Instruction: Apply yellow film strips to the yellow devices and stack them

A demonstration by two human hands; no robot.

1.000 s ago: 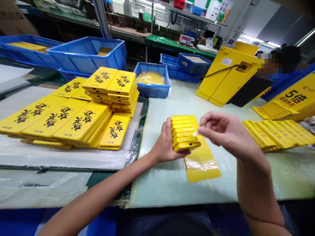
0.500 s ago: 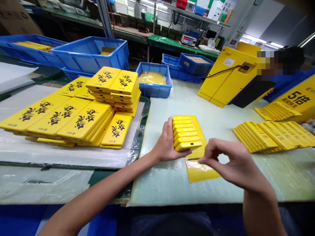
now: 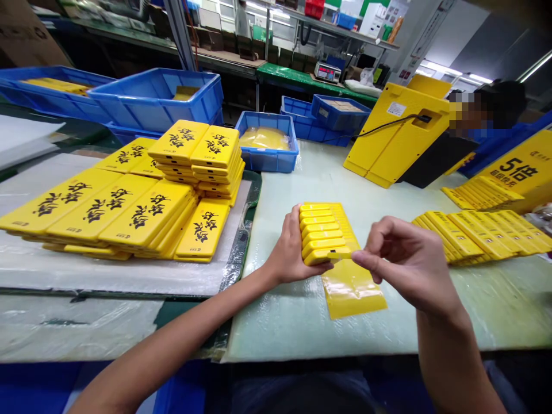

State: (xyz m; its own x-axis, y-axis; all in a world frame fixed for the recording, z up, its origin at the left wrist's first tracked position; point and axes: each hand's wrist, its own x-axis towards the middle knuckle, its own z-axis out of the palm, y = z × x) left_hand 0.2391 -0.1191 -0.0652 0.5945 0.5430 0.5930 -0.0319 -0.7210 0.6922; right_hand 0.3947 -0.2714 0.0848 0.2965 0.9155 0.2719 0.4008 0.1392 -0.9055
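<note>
My left hand [image 3: 287, 250] is wrapped round a stack of several yellow power banks [image 3: 319, 233], held with their narrow ends facing right and toward me. The lowest one has a small dark port on its end. My right hand [image 3: 405, 264] pinches a narrow yellow sticker strip [image 3: 344, 255] between thumb and forefinger. The strip's far end meets the end of the lowest power bank, close to the port; whether it is stuck there I cannot tell. Beneath both hands a glossy yellow sticker sheet [image 3: 356, 296] lies on the table, partly hidden by the stack.
Piles of yellow power banks with black lettering [image 3: 125, 207] lie at left. More power banks [image 3: 483, 233] stand leaning in rows at right. Blue bins [image 3: 157, 95] line the back, one holding bagged yellow pieces [image 3: 265, 138]. A person sits behind a yellow cabinet [image 3: 388, 138].
My right hand has risen from the sticker sheet to the end of the lowest power bank, bringing the yellow strip with it. My left hand holds the stack nearly still.
</note>
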